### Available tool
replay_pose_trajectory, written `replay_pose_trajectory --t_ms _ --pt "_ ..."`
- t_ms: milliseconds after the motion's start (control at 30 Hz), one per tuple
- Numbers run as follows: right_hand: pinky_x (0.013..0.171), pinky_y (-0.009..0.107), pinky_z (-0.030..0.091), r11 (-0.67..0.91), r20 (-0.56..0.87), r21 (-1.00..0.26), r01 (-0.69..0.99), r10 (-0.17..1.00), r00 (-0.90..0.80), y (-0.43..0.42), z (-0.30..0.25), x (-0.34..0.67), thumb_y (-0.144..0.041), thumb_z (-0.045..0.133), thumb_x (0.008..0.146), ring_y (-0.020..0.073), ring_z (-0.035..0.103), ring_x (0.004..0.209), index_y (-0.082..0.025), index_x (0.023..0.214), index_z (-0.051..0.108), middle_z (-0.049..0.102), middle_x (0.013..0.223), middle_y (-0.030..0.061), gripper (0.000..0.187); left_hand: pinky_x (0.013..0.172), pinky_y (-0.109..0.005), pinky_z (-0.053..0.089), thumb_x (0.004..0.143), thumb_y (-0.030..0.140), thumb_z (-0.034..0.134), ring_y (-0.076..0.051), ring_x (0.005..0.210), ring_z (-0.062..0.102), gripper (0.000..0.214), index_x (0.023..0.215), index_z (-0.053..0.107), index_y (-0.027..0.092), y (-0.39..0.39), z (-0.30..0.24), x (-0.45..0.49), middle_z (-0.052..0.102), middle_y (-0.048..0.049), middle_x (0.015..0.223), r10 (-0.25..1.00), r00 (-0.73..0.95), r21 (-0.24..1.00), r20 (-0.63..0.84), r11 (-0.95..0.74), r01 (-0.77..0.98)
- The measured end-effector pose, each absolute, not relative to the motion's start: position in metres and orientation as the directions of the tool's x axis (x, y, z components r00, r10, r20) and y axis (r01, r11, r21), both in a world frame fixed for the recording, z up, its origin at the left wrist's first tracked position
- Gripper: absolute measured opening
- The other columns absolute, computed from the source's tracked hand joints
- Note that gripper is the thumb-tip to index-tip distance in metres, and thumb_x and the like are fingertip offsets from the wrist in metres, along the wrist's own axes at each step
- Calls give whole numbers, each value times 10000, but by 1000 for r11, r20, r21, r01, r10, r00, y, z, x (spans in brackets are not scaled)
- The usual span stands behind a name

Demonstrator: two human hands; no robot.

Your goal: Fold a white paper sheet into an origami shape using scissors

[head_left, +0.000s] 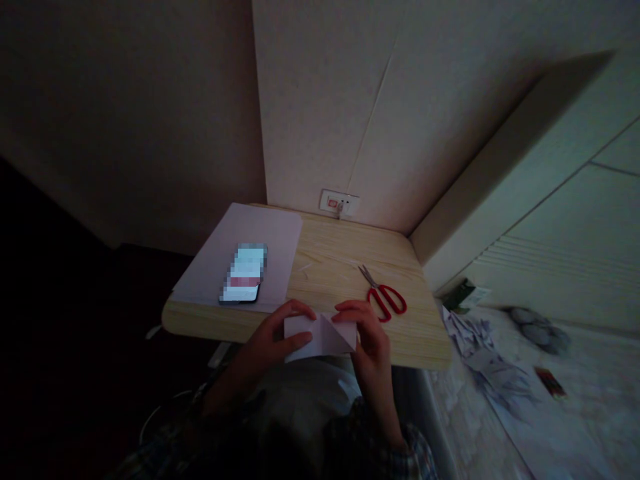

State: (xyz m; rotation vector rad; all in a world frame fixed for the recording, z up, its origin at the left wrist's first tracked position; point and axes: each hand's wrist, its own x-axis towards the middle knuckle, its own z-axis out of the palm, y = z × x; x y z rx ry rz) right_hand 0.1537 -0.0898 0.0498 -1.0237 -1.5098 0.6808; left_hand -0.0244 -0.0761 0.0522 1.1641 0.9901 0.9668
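A small folded piece of white paper (323, 335) is held over the near edge of a light wooden table (330, 267). My left hand (273, 337) grips its left side, thumb on top and fingers curled behind. My right hand (367, 333) pinches its right side, fingers bent over the top edge. The paper shows diagonal creases. Red-handled scissors (384, 295) lie shut on the table just beyond my right hand.
A phone (245, 273) with a lit screen rests on white sheets (273, 233) at the table's left. A wall socket (339, 202) sits behind the table. Paper scraps (475, 340) and sheets lie on the surface to the right. The room is dark at the left.
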Motion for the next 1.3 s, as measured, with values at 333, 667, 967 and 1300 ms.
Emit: replay_pose_trajectory --t_ms 333,667,967,1300 --pt "842 373 455 458 561 -680 573 828 4 -94 48 149 -87 526 848 218 558 969 -257 1002 662 612 1006 50 267 733 -329 517 696 301 686 -248 896 665 317 989 627 196 -74 51 -22 702 -38 994 982 39 975 -187 191 -117" --pt "786 373 434 410 512 -651 639 858 -29 -96 44 131 -50 507 836 216 528 884 -250 1053 657 603 922 42 331 772 -342 529 700 304 707 -249 920 686 377 1037 583 193 -74 45 -18 737 -37 946 978 -15 959 -209 202 -197" --pt "751 322 458 390 482 -727 566 876 16 -97 43 123 -51 508 804 197 548 852 -226 1016 672 585 890 40 320 712 -277 514 648 292 766 -213 843 692 442 1045 598 195 -75 42 -16 744 -33 926 968 -86 924 -237 197 -326" --pt "748 308 482 254 246 -928 272 967 -63 -94 48 121 -12 503 677 196 609 821 -199 942 646 666 872 27 354 704 -274 517 624 291 797 -204 826 690 427 992 597 208 -77 48 -19 742 -8 920 970 -124 952 -209 172 -254"
